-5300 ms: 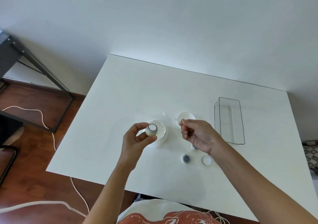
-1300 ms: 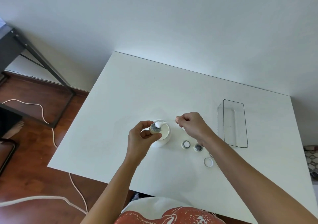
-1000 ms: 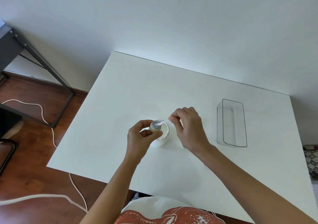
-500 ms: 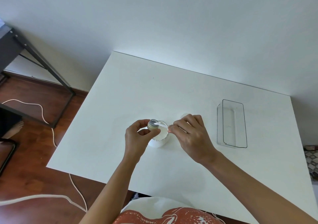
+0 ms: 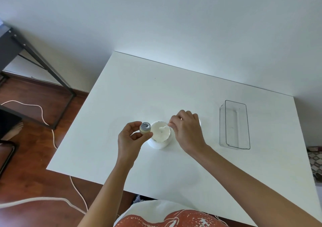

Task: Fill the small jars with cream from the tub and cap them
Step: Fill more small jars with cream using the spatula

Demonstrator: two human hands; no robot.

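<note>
My left hand (image 5: pixel 129 138) pinches a small jar (image 5: pixel 145 128) between thumb and fingertips, held just left of the open tub (image 5: pixel 159 134) on the table (image 5: pixel 139 91). There's a dab of cream in the jar's mouth. My right hand (image 5: pixel 186 131) hovers over the tub's right rim, fingers curled together, probably pinching a small spatula, though I can barely see it. A clear tray (image 5: pixel 234 124) sits well to the right.

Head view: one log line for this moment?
left hand: holds small jar | right hand: scoop in tub | jar: uncapped
</note>
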